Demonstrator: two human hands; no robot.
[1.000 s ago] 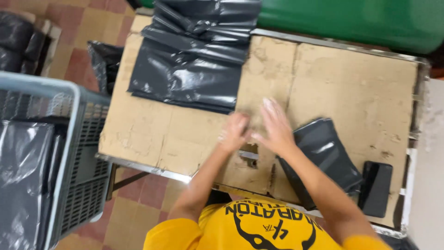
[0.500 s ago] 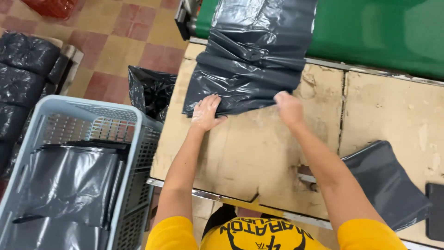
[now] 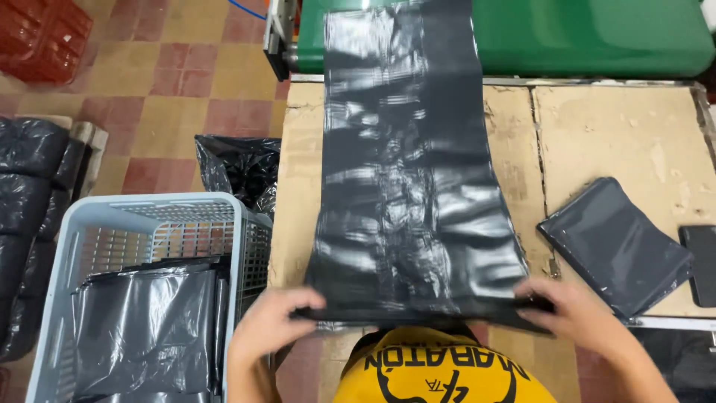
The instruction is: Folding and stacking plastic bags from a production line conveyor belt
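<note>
A long sheet of dark grey plastic bag material [image 3: 406, 172] lies stretched flat down the cardboard-covered table [image 3: 611, 127], running from the green machine [image 3: 589, 33] at the far edge to the near edge. My left hand [image 3: 272, 325] grips its near left corner. My right hand [image 3: 570, 313] grips its near right corner. Both hands pinch the bottom edge of the sheet, pulled taut at the table's front.
A folded grey bag [image 3: 615, 246] and a flat black object [image 3: 701, 265] lie on the table's right. A light grey plastic crate [image 3: 149, 224] holding folded grey bags stands at the left. A black bag [image 3: 239, 168] sits behind it; dark bundles [image 3: 33, 201] line the tiled floor.
My hands went from the table's middle up to the crumpled grey plastic, then pulled it toward me; it now lies flat and stretched full length.
</note>
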